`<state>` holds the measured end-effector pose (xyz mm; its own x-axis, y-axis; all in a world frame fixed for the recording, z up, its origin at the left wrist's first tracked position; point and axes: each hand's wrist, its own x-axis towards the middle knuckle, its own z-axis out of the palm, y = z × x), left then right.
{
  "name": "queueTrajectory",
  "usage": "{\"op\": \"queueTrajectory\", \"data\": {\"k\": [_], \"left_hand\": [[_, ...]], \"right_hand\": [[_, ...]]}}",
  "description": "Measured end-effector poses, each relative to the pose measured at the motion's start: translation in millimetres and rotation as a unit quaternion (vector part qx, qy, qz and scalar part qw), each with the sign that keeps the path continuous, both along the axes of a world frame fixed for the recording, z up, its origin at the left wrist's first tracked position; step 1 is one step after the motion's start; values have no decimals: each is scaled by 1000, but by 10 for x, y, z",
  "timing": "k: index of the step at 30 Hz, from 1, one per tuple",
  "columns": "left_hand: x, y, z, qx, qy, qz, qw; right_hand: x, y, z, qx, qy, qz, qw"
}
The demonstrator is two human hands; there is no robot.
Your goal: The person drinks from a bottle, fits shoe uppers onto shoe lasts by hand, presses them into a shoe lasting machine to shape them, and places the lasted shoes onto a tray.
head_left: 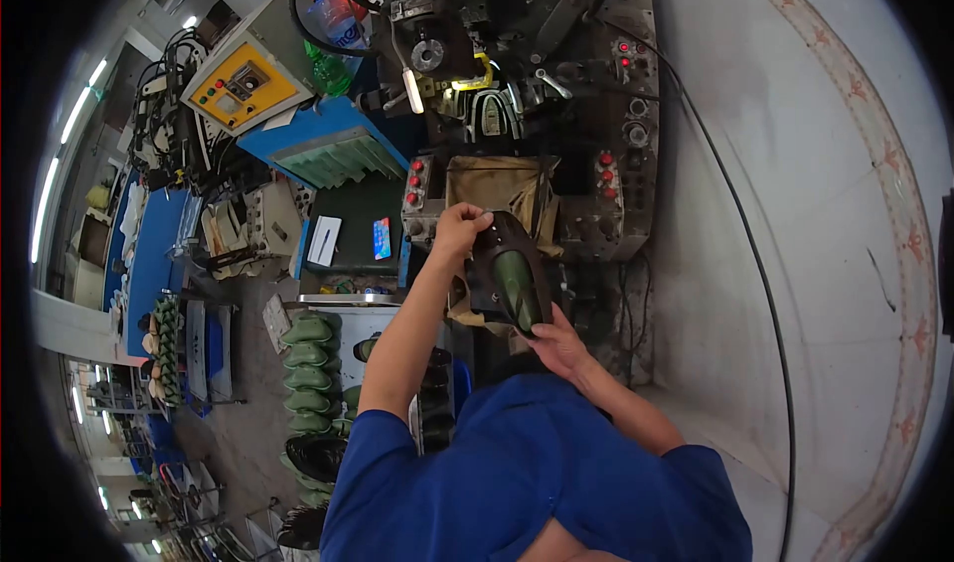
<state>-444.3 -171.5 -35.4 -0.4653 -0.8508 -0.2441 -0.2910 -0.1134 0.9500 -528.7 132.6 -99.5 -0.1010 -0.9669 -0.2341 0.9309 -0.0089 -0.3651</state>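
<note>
A dark leather shoe upper on a green last (514, 276) is held between both my hands in front of a large dark machine (527, 85). My left hand (460, 230) grips the far end of the upper near the machine's tan pad (487, 179). At the near end, my right hand (556, 343) supports the last from below. My blue sleeves and shirt fill the bottom of the view.
Red buttons (415, 182) flank the machine's front. At left stand a rack of green lasts (308, 363), a yellow control box (243, 85), a green bottle (333, 73) and a blue bench (159, 244). A black cable (740, 224) runs along the pale wall at right.
</note>
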Motion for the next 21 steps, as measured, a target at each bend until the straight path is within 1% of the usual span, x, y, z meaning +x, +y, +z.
{"op": "queueTrajectory", "data": {"k": [2, 3, 5, 7, 9, 10, 11, 14, 17, 21], "left_hand": [[-39, -43, -12, -1, -6, -4, 1000], [-64, -73, -30, 6, -4, -2, 1000], [-102, -128, -53, 17, -2, -3, 1000], [-111, -115, 0, -30, -20, -13, 999], [-111, -64, 16, -33, -34, -17, 999], [-94, -35, -2, -23, -10, -17, 1000], [-77, -17, -17, -15, 14, -17, 1000], [-24, 14, -32, -6, 37, -30, 999], [-20, 16, -45, -6, 14, -27, 1000], [-104, -73, -119, -1, 19, -35, 999]], "right_hand": [[-37, 11, 112, 20, -11, 6, 1000], [-57, 12, 86, 22, -11, 4, 1000], [-92, 34, -31, 45, -37, 45, 997], [-96, 38, -246, 50, -30, 48, 997], [-105, 31, -247, 51, -20, 51, 997], [-103, 28, -235, 48, -7, 49, 998], [-101, 19, -179, 44, 6, 47, 998], [-133, 7, 3, 43, 42, 65, 996], [-172, 41, 152, 49, 60, 78, 994], [-224, 12, 250, 41, 72, 70, 994]]}}
